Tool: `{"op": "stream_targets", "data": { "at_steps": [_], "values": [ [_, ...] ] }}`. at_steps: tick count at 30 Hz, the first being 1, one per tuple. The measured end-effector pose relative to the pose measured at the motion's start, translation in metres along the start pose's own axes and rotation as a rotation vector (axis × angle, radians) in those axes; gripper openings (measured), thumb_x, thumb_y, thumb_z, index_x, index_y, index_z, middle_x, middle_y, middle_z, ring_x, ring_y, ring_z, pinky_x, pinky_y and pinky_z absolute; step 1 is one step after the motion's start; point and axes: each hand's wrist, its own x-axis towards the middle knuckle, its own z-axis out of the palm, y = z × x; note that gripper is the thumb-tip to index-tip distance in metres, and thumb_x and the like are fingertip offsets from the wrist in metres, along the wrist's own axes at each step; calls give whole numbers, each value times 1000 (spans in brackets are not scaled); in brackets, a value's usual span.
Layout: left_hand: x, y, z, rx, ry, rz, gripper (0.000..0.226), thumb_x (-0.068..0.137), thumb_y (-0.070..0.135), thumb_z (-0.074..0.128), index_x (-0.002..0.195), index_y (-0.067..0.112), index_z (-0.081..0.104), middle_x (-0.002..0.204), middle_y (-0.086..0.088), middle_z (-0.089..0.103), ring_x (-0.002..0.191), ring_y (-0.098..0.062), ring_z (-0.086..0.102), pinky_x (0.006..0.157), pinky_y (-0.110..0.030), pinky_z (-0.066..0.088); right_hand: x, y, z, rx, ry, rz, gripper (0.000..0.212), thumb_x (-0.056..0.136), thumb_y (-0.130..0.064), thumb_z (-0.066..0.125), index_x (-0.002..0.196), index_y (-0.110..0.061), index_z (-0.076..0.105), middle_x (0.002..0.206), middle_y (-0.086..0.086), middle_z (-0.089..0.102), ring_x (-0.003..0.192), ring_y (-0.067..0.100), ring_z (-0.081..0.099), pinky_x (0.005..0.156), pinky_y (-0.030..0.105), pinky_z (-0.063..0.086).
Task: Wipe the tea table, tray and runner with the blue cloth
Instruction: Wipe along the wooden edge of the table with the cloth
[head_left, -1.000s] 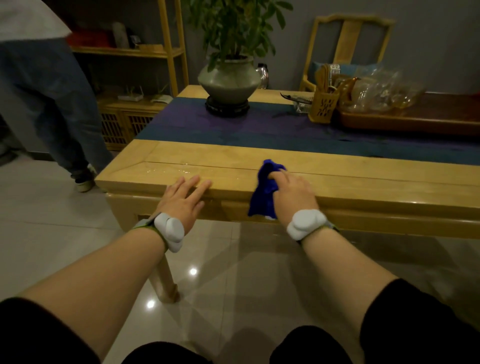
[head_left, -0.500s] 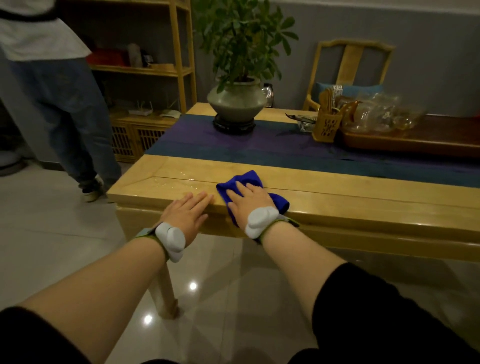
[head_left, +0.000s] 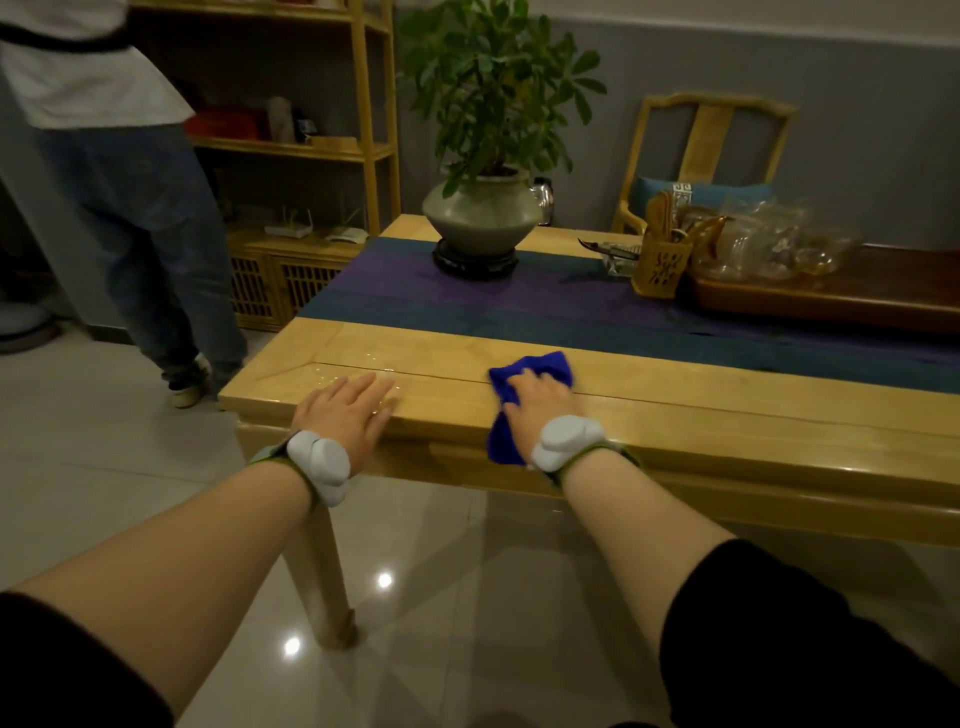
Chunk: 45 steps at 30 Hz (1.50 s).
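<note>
A light wooden tea table (head_left: 675, 415) stretches across the view, with a dark blue and purple runner (head_left: 519, 312) along its middle. The bright blue cloth (head_left: 540, 371) lies on the table's near edge and hangs partly over the front. My right hand (head_left: 537, 402) presses flat on it with straight fingers. My left hand (head_left: 348, 413) rests flat on the wood near the left corner, beside a wet shiny patch. A dark wooden tray (head_left: 831, 301) with glass teaware stands at the far right.
A potted plant (head_left: 485, 208) stands on the runner at the far left end. A wooden utensil holder (head_left: 662, 265) sits by the tray. Behind are a chair (head_left: 706, 150) and shelving (head_left: 332, 150). A person in jeans (head_left: 140, 223) stands left of the table.
My right hand slid the cloth left along the table's front edge toward my left hand, then back right. My left hand stayed on the corner. The view shifted slightly.
</note>
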Motion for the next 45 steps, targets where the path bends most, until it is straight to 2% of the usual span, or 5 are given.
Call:
{"op": "stream_targets", "data": {
  "at_steps": [6, 17, 27, 33, 45],
  "values": [
    [14, -12, -11, 26, -40, -110, 55, 99, 49, 19, 149, 31, 9, 157, 6, 9, 144, -23, 11, 117, -40, 12, 7, -5, -12, -97, -92, -245, 46, 101, -30, 37, 146, -24, 28, 153, -2, 26, 138, 20, 27, 110, 33, 25],
    [34, -44, 11, 83, -154, -76, 62, 94, 57, 26, 145, 44, -8, 157, 8, -11, 144, -31, -4, 114, -49, 2, 32, 46, -5, -220, -217, 241, 55, 101, -32, 26, 151, -19, 6, 159, 5, 7, 145, 29, 9, 117, 41, 17],
    [32, -40, 6, -20, -131, -119, 61, 91, 64, 13, 147, 43, 0, 157, 11, -6, 145, -25, -4, 114, -47, 0, 83, -38, 3, -195, -273, -193, 52, 103, -27, 24, 151, -22, 4, 159, 3, 3, 145, 29, 8, 116, 35, 9],
    [28, -33, 5, -36, -108, -115, 60, 92, 63, 16, 147, 43, 2, 157, 11, -4, 145, -25, -5, 115, -48, -2, 78, 22, -6, -111, -275, 168, 61, 100, -30, 33, 151, -26, 1, 159, 1, -3, 146, 28, 2, 118, 41, 11],
    [28, -38, 5, -53, -109, -105, 61, 91, 63, 16, 146, 43, 2, 157, 11, -3, 145, -24, -4, 115, -49, -1, 100, -59, 18, -124, -206, -296, 49, 103, -30, 24, 150, -24, 13, 158, 1, 11, 144, 29, 11, 115, 33, 8]
  ]
}}
